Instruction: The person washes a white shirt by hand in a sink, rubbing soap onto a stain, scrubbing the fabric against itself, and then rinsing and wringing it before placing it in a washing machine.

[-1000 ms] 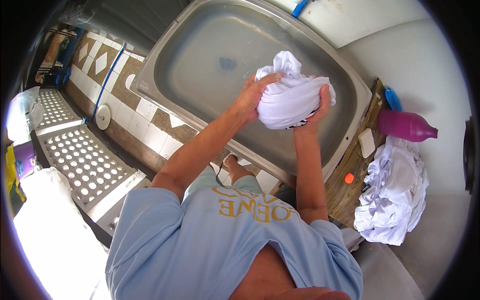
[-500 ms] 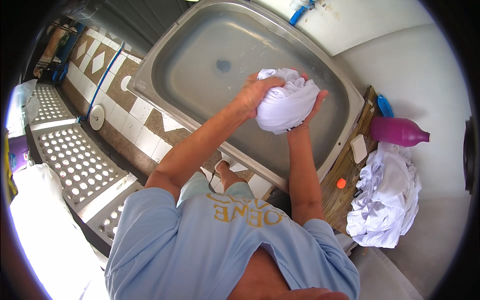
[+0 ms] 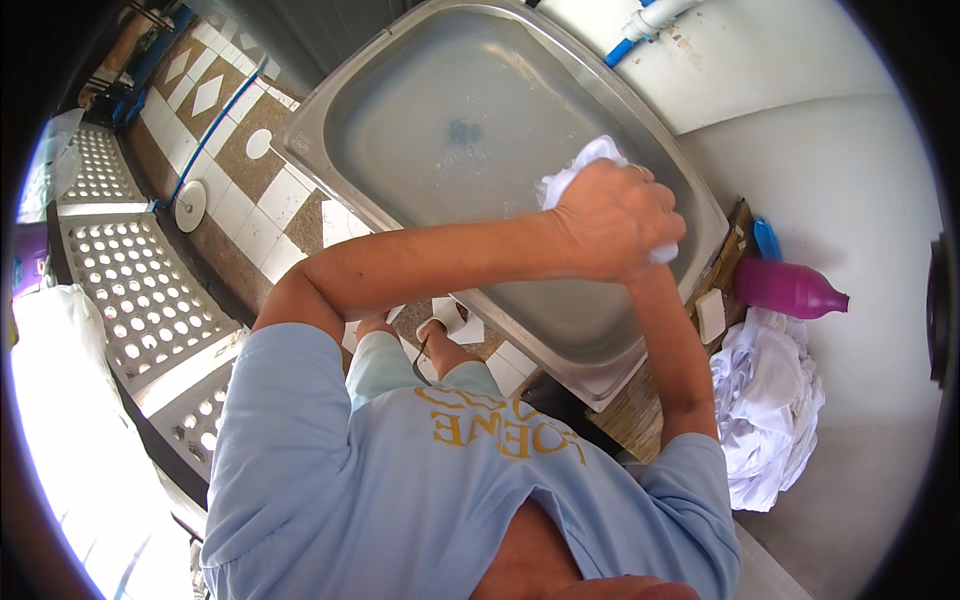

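A white cloth (image 3: 582, 172), bunched small, is squeezed between my hands above the right part of a grey metal basin (image 3: 350, 205). My left hand (image 3: 622, 220) reaches across and is closed over the cloth, its knuckles turned to the right. One end of cloth sticks out at the far side, and a small bit shows beneath the fingers. My right forearm (image 3: 675, 345) rises from below to the same bundle. The right hand is mostly hidden behind the left but grips the cloth's lower part. Small bubbles and cloudy water show in the basin.
Right of the basin, a wooden ledge (image 3: 640, 405) holds a white block like soap (image 3: 711, 316), a purple bottle (image 3: 790, 288) lying sideways and a blue object (image 3: 767, 240). A heap of white cloth (image 3: 768, 410) lies nearby. Perforated grey panels (image 3: 140, 290) stand at left.
The white cloth has gone from a large loose ball to a tight bunch. My left hand has swung rightward over it and now covers my right hand. The view has shifted slightly.
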The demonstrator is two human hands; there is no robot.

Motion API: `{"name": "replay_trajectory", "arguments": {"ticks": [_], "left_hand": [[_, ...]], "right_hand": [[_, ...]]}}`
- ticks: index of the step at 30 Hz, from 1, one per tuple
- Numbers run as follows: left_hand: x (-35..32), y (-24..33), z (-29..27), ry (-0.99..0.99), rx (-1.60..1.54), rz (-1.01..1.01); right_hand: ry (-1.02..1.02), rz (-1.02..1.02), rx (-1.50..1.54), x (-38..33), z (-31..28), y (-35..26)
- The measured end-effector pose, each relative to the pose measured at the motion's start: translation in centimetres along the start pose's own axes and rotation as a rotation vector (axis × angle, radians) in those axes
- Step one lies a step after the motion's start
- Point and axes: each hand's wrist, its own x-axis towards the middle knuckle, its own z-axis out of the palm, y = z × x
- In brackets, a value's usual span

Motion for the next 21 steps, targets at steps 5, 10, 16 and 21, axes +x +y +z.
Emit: {"name": "replay_trajectory", "arguments": {"ticks": [5, 10, 16, 21], "left_hand": [[-1.0, 1.1, 0.2, -0.012, 0.138, 0.235], [-2.6, -0.1, 0.5, -0.062, 0.068, 0.396], [-4.3, -4.9, -1.9, -0.037, -0.204, 0.434], [-4.1, -8.9, -3.9, 0.189, -0.686, 0.201]], "right_hand": [[0.067, 0.170, -0.283, -0.1, 1.5, -1.8], [-0.410, 0.539, -0.488, 4.8, -0.3, -2.4], [-0.138, 0.138, -0.460, 1.6, 6.3, 2.6], [-0.189, -0.192, -0.153, 0.1, 8.5, 8.3]]}}
